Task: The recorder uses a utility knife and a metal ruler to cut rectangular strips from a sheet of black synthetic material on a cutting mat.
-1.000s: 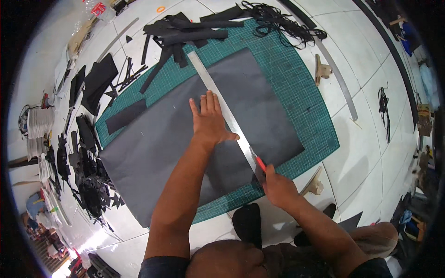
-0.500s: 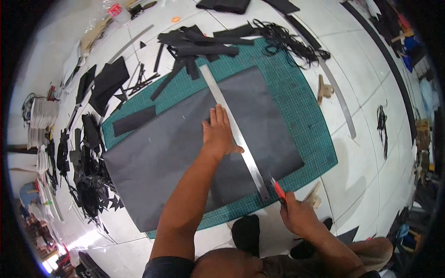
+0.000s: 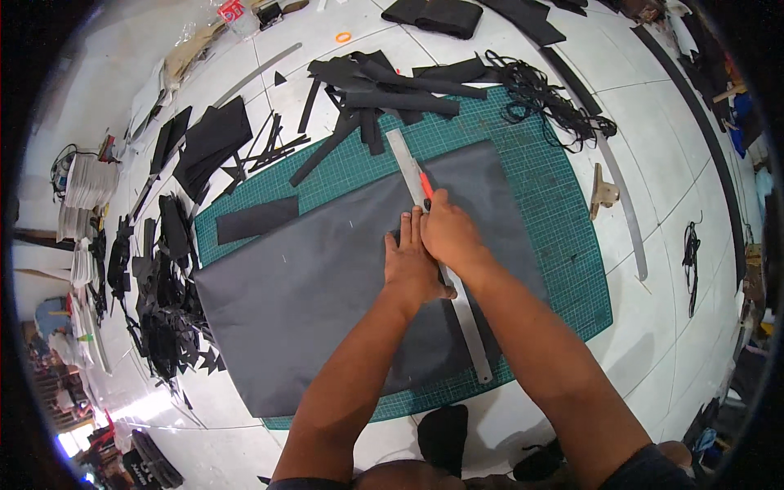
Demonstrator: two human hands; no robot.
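Among black scraps [image 3: 214, 139] on the white tiled floor [image 3: 665, 302], I see a green mat [image 3: 576, 269] bearing a dark sheet [image 3: 310, 302], a steel ruler [image 3: 469, 331] across it. The right hand's [image 3: 451, 233] grip encloses a red cutter [image 3: 425, 184]; the left hand [image 3: 415, 268] lies spread.

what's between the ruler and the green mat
The dark sheet lies between the ruler and the green mat for most of the ruler's length; both ruler ends reach past the sheet, over the mat, in the head view.
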